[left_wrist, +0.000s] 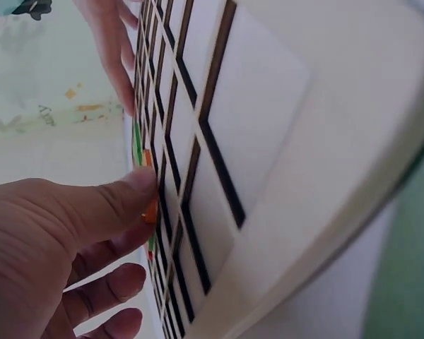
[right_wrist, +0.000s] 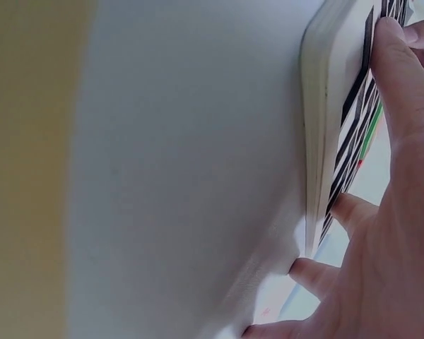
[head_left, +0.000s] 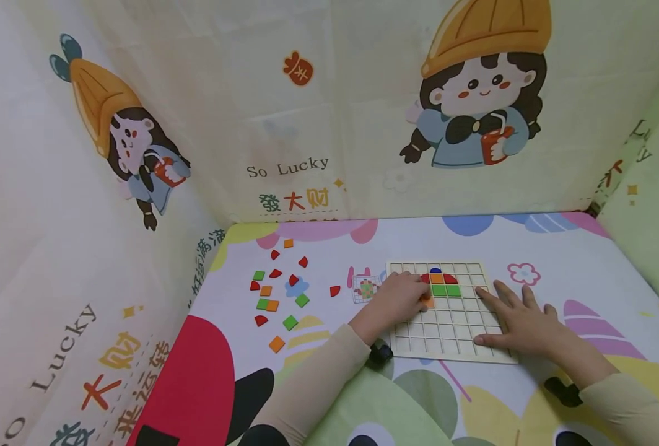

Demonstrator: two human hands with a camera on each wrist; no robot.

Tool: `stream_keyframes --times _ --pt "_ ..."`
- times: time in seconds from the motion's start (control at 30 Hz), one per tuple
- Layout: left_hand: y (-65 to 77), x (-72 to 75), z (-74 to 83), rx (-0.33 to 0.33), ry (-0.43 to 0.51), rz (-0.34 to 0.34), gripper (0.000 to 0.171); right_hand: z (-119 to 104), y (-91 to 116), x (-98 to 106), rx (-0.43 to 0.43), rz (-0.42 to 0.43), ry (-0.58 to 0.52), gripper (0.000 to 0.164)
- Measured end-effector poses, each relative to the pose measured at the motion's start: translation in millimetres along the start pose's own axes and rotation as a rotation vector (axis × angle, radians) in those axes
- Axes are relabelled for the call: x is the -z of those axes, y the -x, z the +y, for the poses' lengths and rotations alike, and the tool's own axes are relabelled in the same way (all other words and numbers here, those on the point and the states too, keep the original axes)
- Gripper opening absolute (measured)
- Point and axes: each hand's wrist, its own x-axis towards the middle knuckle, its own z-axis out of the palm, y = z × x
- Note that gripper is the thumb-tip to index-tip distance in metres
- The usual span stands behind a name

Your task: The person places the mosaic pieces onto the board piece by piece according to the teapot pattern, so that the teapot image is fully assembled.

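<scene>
A pale grid board [head_left: 441, 337] lies on the patterned tablecloth. My left hand [head_left: 399, 298] reaches over its left side, thumb and forefinger pinching an orange square tile [head_left: 428, 302] down at the grid. Just beyond are two green square tiles [head_left: 445, 290] side by side. Behind those comes an orange square [head_left: 436, 279] with red quarter-round pieces [head_left: 450, 279] on either side, and a blue piece [head_left: 435, 270] at the top. My right hand [head_left: 521, 319] spreads its fingers over the board's right edge; its thumb and forefinger rest on the grid, holding no piece.
Loose red, green and orange pieces [head_left: 290, 322] are scattered left of the board. A small printed pattern card [head_left: 366, 291] lies beside the board's left edge, partly behind the left hand. Cloth walls [head_left: 363, 186] rise at the back and sides.
</scene>
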Motion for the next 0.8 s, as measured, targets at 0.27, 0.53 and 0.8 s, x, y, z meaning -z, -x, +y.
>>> stream_keyframes --times 0.27,0.53,0.8 --pt "8.3 -0.3 2.9 -0.005 -0.031 0.004 0.017 0.1 0.0 -2.3 -0.002 -0.009 -0.02 0.117" --pt "20.1 0.6 -1.2 -0.011 0.02 0.001 0.021 1.9 0.6 -3.7 0.005 -0.003 -0.02 0.117" --pt "32.0 -0.1 -4.9 -0.035 0.032 0.012 0.026 1.4 0.3 -3.8 0.007 -0.002 -0.024 0.116"
